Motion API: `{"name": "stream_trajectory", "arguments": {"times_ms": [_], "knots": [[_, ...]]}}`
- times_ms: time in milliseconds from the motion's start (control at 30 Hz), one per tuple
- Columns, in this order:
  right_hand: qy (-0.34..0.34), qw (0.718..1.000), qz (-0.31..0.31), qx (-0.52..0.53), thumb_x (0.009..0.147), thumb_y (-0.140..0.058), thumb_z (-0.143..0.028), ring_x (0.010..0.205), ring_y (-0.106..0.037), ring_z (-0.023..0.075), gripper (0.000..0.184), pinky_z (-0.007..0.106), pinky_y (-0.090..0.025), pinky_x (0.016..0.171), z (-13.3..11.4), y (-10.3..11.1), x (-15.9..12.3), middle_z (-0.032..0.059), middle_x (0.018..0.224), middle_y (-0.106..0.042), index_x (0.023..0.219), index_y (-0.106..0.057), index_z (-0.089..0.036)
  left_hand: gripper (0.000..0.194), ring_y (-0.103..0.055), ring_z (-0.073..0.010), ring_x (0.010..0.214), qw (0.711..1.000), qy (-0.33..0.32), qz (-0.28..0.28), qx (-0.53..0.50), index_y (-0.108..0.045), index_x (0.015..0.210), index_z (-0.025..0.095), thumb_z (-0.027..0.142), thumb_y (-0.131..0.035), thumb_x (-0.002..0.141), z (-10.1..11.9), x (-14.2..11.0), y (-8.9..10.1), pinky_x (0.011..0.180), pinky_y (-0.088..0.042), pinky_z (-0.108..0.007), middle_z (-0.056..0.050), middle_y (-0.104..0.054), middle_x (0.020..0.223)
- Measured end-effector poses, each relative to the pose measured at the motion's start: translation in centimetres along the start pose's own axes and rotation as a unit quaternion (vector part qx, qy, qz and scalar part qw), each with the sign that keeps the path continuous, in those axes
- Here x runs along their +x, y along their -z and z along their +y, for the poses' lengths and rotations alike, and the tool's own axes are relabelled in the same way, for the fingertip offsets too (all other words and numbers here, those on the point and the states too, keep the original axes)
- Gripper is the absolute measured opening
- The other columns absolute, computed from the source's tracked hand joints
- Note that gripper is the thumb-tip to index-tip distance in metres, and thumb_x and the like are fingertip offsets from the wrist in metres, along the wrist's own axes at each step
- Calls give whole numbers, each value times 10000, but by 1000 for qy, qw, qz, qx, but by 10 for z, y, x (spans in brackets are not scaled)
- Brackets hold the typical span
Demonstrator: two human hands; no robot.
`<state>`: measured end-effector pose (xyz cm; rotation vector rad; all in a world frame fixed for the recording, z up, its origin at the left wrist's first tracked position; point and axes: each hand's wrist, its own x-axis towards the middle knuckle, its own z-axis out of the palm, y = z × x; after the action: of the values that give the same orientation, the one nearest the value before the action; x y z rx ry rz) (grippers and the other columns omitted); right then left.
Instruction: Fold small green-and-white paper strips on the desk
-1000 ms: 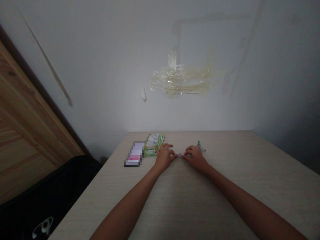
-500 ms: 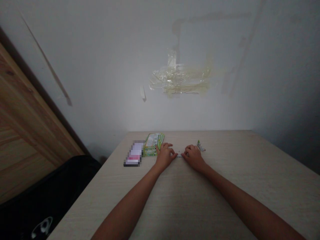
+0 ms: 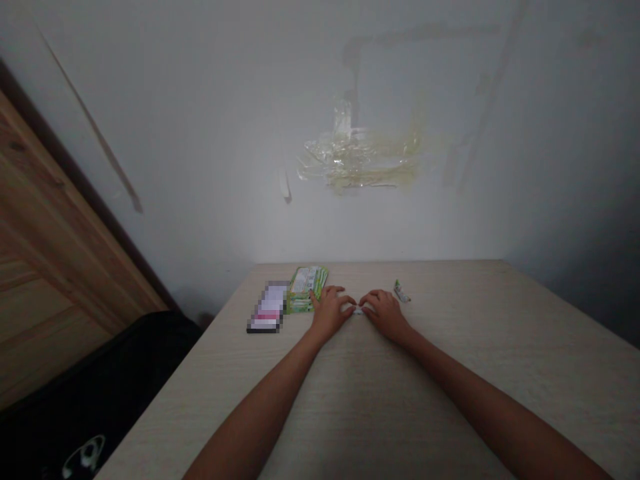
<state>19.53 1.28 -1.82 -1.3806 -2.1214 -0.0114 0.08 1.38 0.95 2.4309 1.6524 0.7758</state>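
Observation:
A small whitish piece (image 3: 358, 310), perhaps folded paper, lies low over the table between my hands. My left hand (image 3: 331, 310) pinches its left end between thumb and forefinger, while the other fingers spread toward the green packets. At the opposite end, the thumb and bent fingers of my right hand (image 3: 386, 312) close on the same piece. Fingertips hide parts of it, and its print is too small to read. Just beyond my right hand sits a small folded green-and-white piece (image 3: 401, 291). A stack of green-and-white printed packets (image 3: 306, 283) is beside my left hand.
A blurred-out flat device, seemingly a phone (image 3: 270, 307), lies left of the packets on the pale wooden table (image 3: 360, 400). The wall (image 3: 200, 133) with peeling tape (image 3: 365, 160) rises behind. A black bag-like thing (image 3: 100, 387) and wooden panel (image 3: 40, 220) stand at the left.
My right hand has shifted slightly left, and its fingers now reach further over the small whitish piece. My left hand stays nearly in place, with its forefinger moved a little.

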Motion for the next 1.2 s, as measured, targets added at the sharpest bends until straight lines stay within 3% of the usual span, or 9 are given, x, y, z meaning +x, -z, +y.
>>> {"name": "stream_trajectory", "arguments": {"times_ms": [700, 1200], "knots": [[18, 998, 31, 44, 874, -625, -325, 998, -562, 240, 177, 393, -429, 918, 8, -3, -1, 89, 1009, -653, 958, -768, -261, 171, -366, -306, 1312, 1000, -2, 7, 25, -726, 979, 409, 448, -613, 857, -1, -2, -3, 1067, 2, -750, -11, -548, 1311], [10, 999, 19, 41, 865, -646, -298, 1010, -555, 239, 162, 382, -427, 933, 4, 0, -1, 86, 1018, -656, 961, -772, -263, 174, -344, -343, 1329, 1000, 6, 6, 30, -734, 976, 429, 457, -634, 837, -3, 0, -7, 1047, -19, -771, -16, -553, 1346]]}}
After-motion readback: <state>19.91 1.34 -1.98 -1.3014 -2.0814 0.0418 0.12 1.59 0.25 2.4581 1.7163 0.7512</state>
